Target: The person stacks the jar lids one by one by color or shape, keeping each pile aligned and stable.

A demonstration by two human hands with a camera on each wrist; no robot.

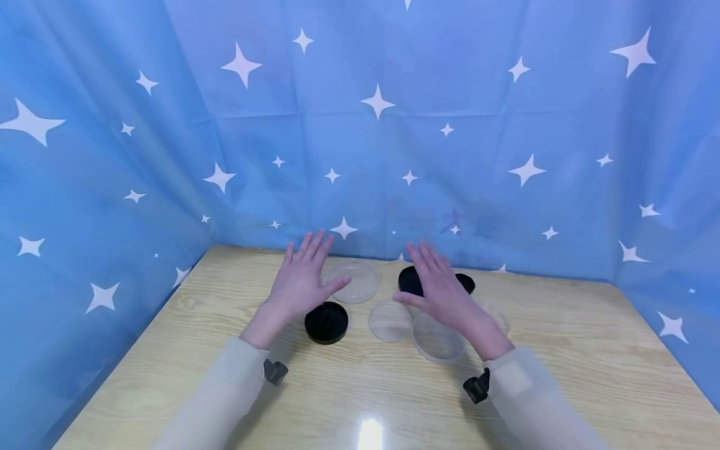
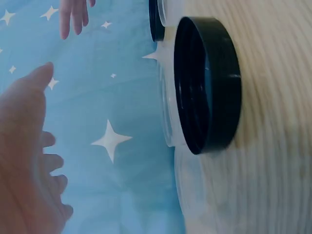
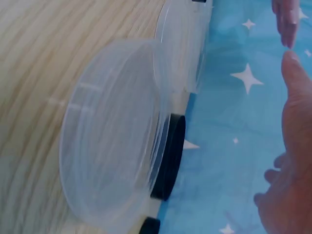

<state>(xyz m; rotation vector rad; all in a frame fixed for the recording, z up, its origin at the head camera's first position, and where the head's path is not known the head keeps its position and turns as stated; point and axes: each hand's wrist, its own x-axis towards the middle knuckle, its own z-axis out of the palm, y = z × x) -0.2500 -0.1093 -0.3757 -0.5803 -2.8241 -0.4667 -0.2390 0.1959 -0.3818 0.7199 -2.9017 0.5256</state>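
With fingers spread, my left hand [image 1: 300,280] hovers over the far side of the table. It holds nothing. Nearest to it are a round black lid [image 1: 326,324], which shows a raised rim in the left wrist view, and a clear round lid [image 1: 360,284]. My right hand [image 1: 444,294], fingers extended and holding nothing, is raised over a group of lids. Its outline partly hides one black lid [image 1: 410,282], a smaller-looking black lid [image 1: 466,283] and a clear lid [image 1: 497,317]. Two more clear lids [image 1: 390,322] [image 3: 112,131] lie on its near side.
The lids lie on a light wood-grain table [image 1: 349,387]. A blue cloth with white stars [image 1: 439,81] hangs behind the table and along both sides. Dark wrist cameras [image 1: 477,385] are strapped over the pale sleeves.
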